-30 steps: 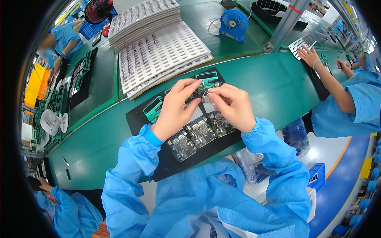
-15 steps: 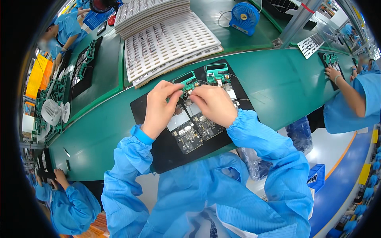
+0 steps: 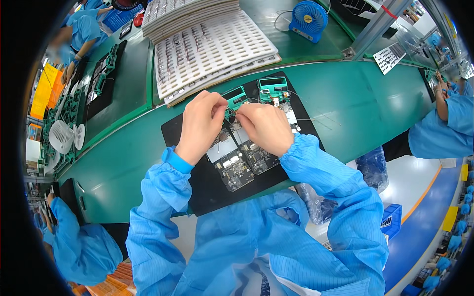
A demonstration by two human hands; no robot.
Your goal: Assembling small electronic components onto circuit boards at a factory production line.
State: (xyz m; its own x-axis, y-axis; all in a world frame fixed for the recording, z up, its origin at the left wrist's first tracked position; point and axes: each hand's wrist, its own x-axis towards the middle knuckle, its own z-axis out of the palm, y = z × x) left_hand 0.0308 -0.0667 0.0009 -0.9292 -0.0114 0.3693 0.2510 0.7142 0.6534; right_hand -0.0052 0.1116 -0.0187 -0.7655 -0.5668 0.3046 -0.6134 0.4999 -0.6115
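Note:
My left hand (image 3: 200, 126) is closed in a pinch at the lower edge of a green plastic frame (image 3: 236, 93). Right beside it, my right hand (image 3: 267, 127) pinches too, fingertips almost meeting the left ones. Whatever is between the fingers is too small to make out; thin wires run close by. Below the hands, two dark circuit boards (image 3: 234, 173) lie side by side on a black mat (image 3: 200, 190). A second green frame (image 3: 273, 84) stands at the top of the right-hand board, with a thin wire sticking out to the right.
White slotted trays (image 3: 212, 54) with small wired parts are stacked beyond the mat. A blue fan (image 3: 308, 20) stands behind on the green bench (image 3: 355, 98). Co-workers in blue sit left and right. A white fan (image 3: 61, 137) and more green frames (image 3: 101, 74) are at left.
Both hands stay at the left green frame, with only slight finger shifts. The co-worker at right has drawn the work farther away, and the one at lower left has shifted their arms.

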